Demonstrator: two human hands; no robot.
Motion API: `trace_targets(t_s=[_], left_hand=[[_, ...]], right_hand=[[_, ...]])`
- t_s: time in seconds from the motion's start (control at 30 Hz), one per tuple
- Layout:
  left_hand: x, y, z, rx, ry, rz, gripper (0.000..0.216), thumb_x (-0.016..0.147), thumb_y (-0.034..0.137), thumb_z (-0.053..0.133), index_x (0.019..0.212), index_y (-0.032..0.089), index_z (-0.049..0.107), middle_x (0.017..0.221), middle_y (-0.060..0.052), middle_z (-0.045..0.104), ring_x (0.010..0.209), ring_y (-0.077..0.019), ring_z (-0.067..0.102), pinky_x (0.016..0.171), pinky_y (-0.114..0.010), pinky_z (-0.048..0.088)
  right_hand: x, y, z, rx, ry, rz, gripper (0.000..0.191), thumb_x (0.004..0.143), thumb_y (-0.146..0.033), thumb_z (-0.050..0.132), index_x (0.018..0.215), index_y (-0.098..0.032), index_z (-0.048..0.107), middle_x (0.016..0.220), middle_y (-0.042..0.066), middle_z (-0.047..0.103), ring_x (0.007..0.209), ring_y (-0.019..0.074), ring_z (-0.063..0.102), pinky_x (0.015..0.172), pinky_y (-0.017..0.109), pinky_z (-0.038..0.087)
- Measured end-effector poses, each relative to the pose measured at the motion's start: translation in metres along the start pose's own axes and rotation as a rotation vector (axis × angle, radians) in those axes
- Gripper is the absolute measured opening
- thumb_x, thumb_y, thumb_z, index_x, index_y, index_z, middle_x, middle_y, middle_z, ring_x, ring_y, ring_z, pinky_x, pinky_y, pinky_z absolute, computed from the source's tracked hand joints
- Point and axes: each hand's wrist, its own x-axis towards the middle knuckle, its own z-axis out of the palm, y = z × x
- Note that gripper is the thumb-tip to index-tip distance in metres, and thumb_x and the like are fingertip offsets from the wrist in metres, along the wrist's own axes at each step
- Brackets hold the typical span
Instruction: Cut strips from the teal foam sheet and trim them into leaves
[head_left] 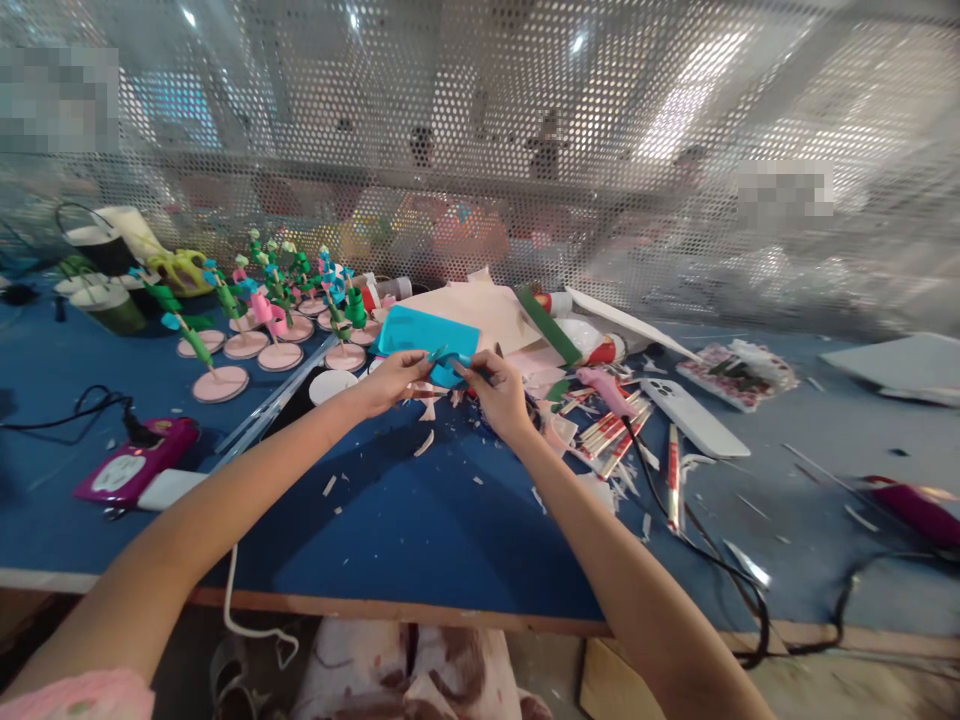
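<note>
My left hand [399, 380] and my right hand [498, 396] meet over the middle of the table. Between their fingertips is a small curled piece of blue paper [448, 372], pinched from both sides. Just behind it lies a larger blue sheet [420, 330], resting near pale pink sheets [469, 304]. A dark green strip [549, 326] leans across the pink paper. To the right of my right hand lies a pink glue gun [606, 390] with a black cord, on several red-and-white chopstick sleeves [616, 436].
Several paper flowers on round pink bases [220, 384] stand at left. A magenta power strip [139, 462] with cords lies nearer. A white phone [696, 418] and paper scraps are at right. A perforated metal screen [480, 120] rises behind the blue table [420, 540].
</note>
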Motion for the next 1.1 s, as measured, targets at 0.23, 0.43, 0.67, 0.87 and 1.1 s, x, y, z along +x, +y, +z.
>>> trace_targets(t_s=[0.23,0.43,0.67,0.87,1.1], left_hand=[[-0.008,0.006,-0.002,-0.066,-0.165,-0.183,0.033,0.056,0.041,0.079,0.069,0.015,0.064,0.076,-0.005,0.065,0.072,-0.0145,0.06,0.07,-0.031,0.049],[-0.009,0.006,-0.003,-0.119,-0.23,-0.188,0.034,0.05,0.036,0.083,0.071,0.015,0.067,0.07,-0.003,0.063,0.065,-0.0128,0.058,0.069,-0.03,0.049],[-0.004,0.002,-0.002,0.068,-0.125,0.024,0.029,0.052,0.029,0.083,0.072,0.013,0.07,0.065,-0.002,0.064,0.064,-0.0122,0.059,0.064,-0.023,0.044],[0.002,-0.002,0.001,0.03,0.034,0.116,0.028,0.048,0.022,0.083,0.072,0.014,0.072,0.067,-0.002,0.067,0.067,-0.013,0.059,0.068,-0.024,0.045],[0.006,-0.006,0.0,-0.001,0.133,0.106,0.024,0.053,0.019,0.08,0.075,0.014,0.072,0.07,-0.004,0.068,0.071,-0.0148,0.062,0.072,-0.028,0.046]], right_hand=[[0.002,0.001,-0.002,0.045,-0.082,0.009,0.027,0.068,-0.042,0.069,0.06,-0.02,0.055,0.061,-0.003,0.047,0.06,0.0117,0.041,0.057,0.025,0.034],[0.001,-0.002,0.0,0.056,-0.103,0.045,0.029,0.065,-0.044,0.069,0.057,-0.02,0.055,0.057,-0.003,0.047,0.057,0.0118,0.042,0.055,0.025,0.034],[-0.002,-0.002,0.006,0.178,-0.148,0.192,0.038,0.065,-0.058,0.065,0.063,-0.021,0.057,0.053,-0.005,0.046,0.046,0.0091,0.04,0.046,0.024,0.033],[-0.001,0.004,0.007,0.245,-0.142,0.275,0.042,0.066,-0.062,0.062,0.063,-0.02,0.056,0.051,-0.005,0.044,0.044,0.0079,0.04,0.044,0.022,0.035],[0.001,0.006,0.006,0.151,-0.061,0.36,0.048,0.065,-0.069,0.056,0.063,-0.021,0.056,0.058,-0.001,0.055,0.057,0.0144,0.054,0.058,0.028,0.045]])
